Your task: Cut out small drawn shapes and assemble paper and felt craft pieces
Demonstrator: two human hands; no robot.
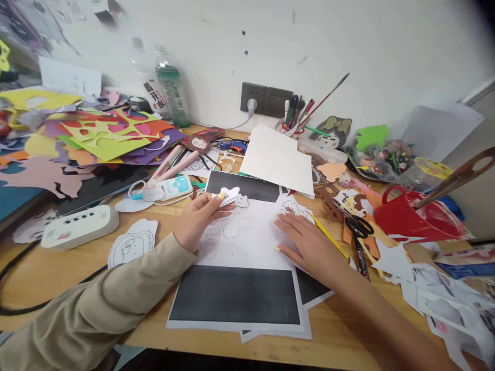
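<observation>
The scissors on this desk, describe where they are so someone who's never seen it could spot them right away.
Start at the red bucket on the right side of the wooden desk. Just left of it, among paper scraps, lie the scissors, beyond the right hand and a yellow pencil. Their black looped handles set them apart from the pale cutouts around them.

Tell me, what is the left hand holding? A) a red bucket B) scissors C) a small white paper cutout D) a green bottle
C: the left hand pinches a small white cutout above the printed sheet, while the scissors lie on the desk to the right.
</observation>
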